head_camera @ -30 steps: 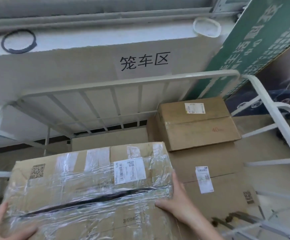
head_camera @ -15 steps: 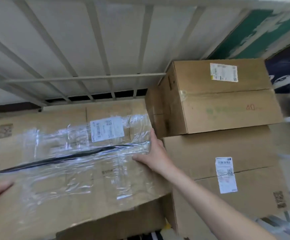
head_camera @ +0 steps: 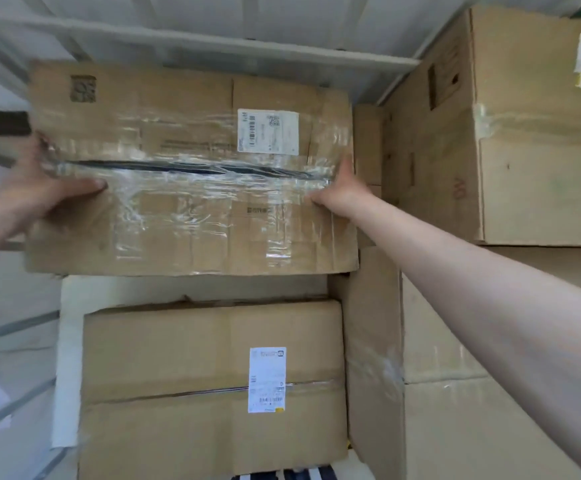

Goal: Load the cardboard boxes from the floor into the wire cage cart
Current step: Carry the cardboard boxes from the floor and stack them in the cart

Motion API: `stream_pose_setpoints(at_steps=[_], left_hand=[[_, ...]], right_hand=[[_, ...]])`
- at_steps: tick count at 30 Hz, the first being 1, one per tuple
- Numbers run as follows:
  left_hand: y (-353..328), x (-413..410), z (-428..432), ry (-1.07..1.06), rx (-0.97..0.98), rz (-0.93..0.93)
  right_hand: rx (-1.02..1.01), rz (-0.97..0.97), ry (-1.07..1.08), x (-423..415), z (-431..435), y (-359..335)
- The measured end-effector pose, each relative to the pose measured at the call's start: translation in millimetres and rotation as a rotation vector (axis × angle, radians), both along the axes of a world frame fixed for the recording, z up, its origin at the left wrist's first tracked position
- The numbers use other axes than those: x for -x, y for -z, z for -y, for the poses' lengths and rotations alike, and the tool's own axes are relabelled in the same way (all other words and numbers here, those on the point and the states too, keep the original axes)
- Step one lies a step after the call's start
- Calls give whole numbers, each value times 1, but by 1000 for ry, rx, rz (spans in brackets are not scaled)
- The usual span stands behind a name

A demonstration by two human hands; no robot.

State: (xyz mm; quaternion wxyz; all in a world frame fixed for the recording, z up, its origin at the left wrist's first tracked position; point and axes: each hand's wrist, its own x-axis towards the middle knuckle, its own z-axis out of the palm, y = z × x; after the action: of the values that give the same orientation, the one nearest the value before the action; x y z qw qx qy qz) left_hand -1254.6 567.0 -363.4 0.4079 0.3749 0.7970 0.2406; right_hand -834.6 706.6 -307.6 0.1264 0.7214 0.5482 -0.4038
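Grip at both ends: left hand (head_camera: 50,192), right hand (head_camera: 339,194), thumbs on top, holding brown cardboard box wrapped in clear tape (head_camera: 192,230) between them, likely to keep it flat. Just beyond: white wire cage cart (head_camera: 212,46) bars. Beside right hand: brown box stack (head_camera: 541,168).

Matt cardboard box (head_camera: 192,168) wrapped in glossy, wrinkled clear tape; cage bars (head_camera: 212,39) painted metal.

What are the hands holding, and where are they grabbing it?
The taped cardboard box, gripped at its two short ends: left hand on the left end, right hand on the right end, each thumb lying on top.
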Motion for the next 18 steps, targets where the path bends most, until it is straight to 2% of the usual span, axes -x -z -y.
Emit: stream_pose_setpoints(at_steps=[3,5,7,13,18], left_hand=[[6,13,-12,-142,32,-62],[15,16,-9,-175,3,-43],[15,16,-7,-198,67,-27],[-6,-8,30,-117,210,-149],[-7,-14,55,-83,248,-165]], right_hand=[[-14,63,26,7,6,23],[-51,90,58,11,8,33],[-66,116,29,12,12,38],[12,172,-77,0,51,36],[53,196,-95,-6,85,26]])
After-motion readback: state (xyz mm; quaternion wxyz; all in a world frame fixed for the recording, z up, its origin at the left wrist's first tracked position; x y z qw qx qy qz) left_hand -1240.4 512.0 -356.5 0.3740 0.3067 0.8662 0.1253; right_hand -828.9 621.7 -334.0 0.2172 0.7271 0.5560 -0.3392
